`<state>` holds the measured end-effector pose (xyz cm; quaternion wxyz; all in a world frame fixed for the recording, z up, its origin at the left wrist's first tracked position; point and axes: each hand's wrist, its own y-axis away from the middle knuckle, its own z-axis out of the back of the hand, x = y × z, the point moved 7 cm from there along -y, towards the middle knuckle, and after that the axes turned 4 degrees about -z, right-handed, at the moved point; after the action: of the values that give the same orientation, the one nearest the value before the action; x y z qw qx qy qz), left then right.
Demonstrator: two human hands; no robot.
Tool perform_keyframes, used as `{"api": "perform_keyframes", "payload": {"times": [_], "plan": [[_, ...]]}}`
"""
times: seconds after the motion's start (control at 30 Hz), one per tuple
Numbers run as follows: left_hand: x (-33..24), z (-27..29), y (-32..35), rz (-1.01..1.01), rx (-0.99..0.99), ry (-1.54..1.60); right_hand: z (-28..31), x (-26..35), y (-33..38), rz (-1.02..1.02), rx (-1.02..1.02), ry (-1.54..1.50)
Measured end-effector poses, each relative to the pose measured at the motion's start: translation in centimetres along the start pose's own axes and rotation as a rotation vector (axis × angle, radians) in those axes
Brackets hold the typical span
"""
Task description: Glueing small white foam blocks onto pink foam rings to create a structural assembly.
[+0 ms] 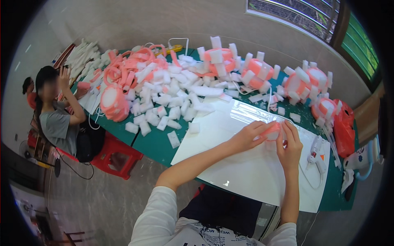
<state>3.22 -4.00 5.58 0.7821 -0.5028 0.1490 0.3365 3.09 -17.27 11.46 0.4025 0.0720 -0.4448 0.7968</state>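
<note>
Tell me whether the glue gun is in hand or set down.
Set down: the glue gun rests on the white board, right of the right hand, which holds a pink piece with the left hand.

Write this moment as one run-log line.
left hand: holding pink piece; right hand: holding same piece; beneath: white board; right side: glue gun on board; beyond: white foam blocks

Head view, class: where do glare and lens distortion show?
Head view: bright glare on the white board, just beyond the left hand; head view: the green table's near edge bows, and black fills the picture's corners.
</note>
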Motion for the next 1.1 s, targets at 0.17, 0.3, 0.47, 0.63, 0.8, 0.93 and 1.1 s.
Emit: {"api": "perform_keyframes", "payload": {"times": [0.17, 0.3, 0.47, 0.63, 0.8, 0.93, 1.1], "plan": [[-0.4, -0.4, -0.2, -0.046, -0.019, 0.007, 0.2, 0.1, 0.4, -0.011, 0.002, 0.033], [-0.4, 0.1, 0.1, -0.02, -0.033, 0.019, -0.1, 0.3, 0.5, 0.019, -0.021, 0.05], [-0.7, -0.5, 0.0, -0.035, 0.006, 0.007, -0.3, -0.1, 0.7, -0.001, -0.019, 0.069], [-0.4, -0.5, 0.2, -0.036, -0.013, 0.011, -0.6, -0.5, 0.7, -0.002, -0.078, 0.092], [0.0, -0.5, 0.1, -0.023, 0.002, 0.002, -1.3, -0.7, 0.6, 0.036, -0.104, 0.121], [0.0, -0.4, 0.3, -0.024, 0.014, 0.004, -1.4, -0.4, 0.9, 0.108, -0.144, 0.167], [-0.6, -0.8, 0.0, -0.049, 0.024, -0.007, -0.8, -1.0, 1.4, 0.003, -0.11, 0.123]]}}
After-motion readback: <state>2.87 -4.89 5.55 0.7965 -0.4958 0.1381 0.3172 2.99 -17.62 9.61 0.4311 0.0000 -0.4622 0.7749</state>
